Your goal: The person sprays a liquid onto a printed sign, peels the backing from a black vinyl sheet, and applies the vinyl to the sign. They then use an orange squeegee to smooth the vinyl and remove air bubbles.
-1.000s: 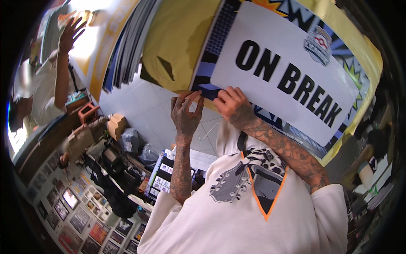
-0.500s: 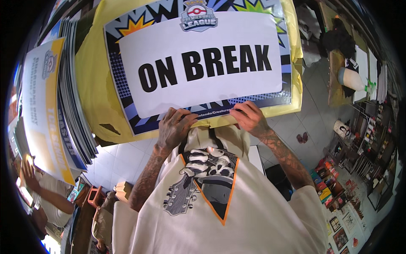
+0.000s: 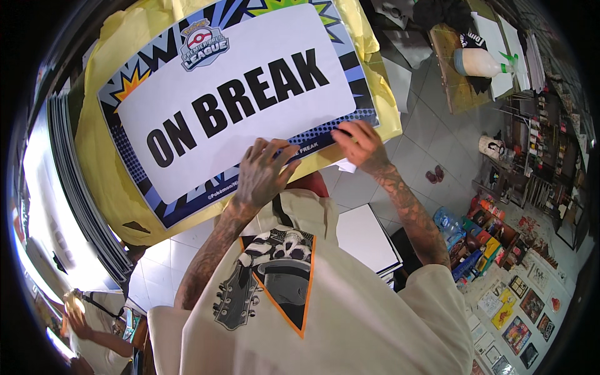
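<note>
A large printed sign [image 3: 244, 122] lies on a worktop covered in yellow paper [image 3: 106, 156]. It has a white middle, bold black lettering and a blue comic-style border with green and orange bursts. My left hand [image 3: 259, 169] rests on the sign's lower border, fingers spread and nothing in them. Toward the lower right corner, my right hand [image 3: 365, 150] is closed, its fingers curled and pressed together at the border. Whatever may be between those fingertips is hidden. A small white scrap [image 3: 345, 165] shows just below that hand, past the yellow edge.
A stack of boards [image 3: 84, 206] stands to the left. Beyond it another person's hand [image 3: 76, 319] shows. On a wooden table [image 3: 444, 69] at the right lies a spray bottle [image 3: 478, 62]. White boards [image 3: 367, 240] sit beside my body, and red sandals [image 3: 434, 175] lie on the tiled floor.
The view has swung, so the sign sits further left and more tilted. My left hand has opened out flatter on the border. My right hand is now nearer the sign's lower right corner.
</note>
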{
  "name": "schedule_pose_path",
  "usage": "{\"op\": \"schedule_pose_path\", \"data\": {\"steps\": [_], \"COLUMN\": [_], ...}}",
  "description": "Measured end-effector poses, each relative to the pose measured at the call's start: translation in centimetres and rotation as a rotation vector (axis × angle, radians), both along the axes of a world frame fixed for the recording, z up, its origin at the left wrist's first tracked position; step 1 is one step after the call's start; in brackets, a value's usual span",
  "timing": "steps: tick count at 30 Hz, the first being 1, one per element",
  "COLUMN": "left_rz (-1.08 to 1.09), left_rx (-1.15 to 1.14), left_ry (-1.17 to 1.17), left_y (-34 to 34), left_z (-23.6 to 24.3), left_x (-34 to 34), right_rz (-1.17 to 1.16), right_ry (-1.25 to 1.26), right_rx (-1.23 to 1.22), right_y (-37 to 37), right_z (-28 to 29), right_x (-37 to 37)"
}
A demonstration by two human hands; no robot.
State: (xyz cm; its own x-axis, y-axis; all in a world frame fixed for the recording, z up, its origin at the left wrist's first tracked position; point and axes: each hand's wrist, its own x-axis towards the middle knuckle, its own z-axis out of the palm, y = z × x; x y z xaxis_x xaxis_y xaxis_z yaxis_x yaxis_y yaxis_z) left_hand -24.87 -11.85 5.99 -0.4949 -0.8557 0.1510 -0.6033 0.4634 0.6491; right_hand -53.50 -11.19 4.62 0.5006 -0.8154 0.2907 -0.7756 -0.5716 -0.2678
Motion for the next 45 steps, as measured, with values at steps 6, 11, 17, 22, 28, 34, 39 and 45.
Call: {"op": "schedule_pose_path", "data": {"steps": [6, 11, 17, 22, 28, 34, 39, 45], "left_rz": [0.013, -0.001, -0.057, -0.104, -0.118, -0.113, -0.145, -0.206], "left_rx": [0.022, 0.041, 0.093, 0.046, -0.077, -0.079, -0.033, -0.205], "left_ry": [-0.089, -0.126, -0.21, -0.189, -0.12, -0.133, -0.128, -0.165], "left_y": [-0.9, -1.3, -2.5, -2.8, -2.8, -2.4, -3.2, -8.2], "left_z": [-1.0, -0.6, 0.9, 0.2, -1.4, -1.7, -0.7, -0.8], "left_x": [-2.2, -2.7, -2.7, -4.1, -6.3, -4.9, -3.7, -7.8], "right_rz": [0.018, 0.144, 0.153, 0.083, 0.091, 0.048, -0.068, -0.563], "right_ry": [-0.013, 0.017, -0.098, -0.188, -0.2, -0.234, -0.328, -0.523], "right_rx": [-0.014, -0.025, 0.09, 0.234, 0.211, 0.189, 0.236, 0.426], "right_y": [-0.8, -0.7, -1.3, 0.0, 0.3, -0.1, -0.9, -2.3], "right_z": [-0.6, -1.5, -1.4, -1.4, -2.6, -1.6, -0.4, -0.7], "right_x": [-6.3, -7.5, -7.1, -6.2, -5.6, -4.9, -3.2, 1.6]}}
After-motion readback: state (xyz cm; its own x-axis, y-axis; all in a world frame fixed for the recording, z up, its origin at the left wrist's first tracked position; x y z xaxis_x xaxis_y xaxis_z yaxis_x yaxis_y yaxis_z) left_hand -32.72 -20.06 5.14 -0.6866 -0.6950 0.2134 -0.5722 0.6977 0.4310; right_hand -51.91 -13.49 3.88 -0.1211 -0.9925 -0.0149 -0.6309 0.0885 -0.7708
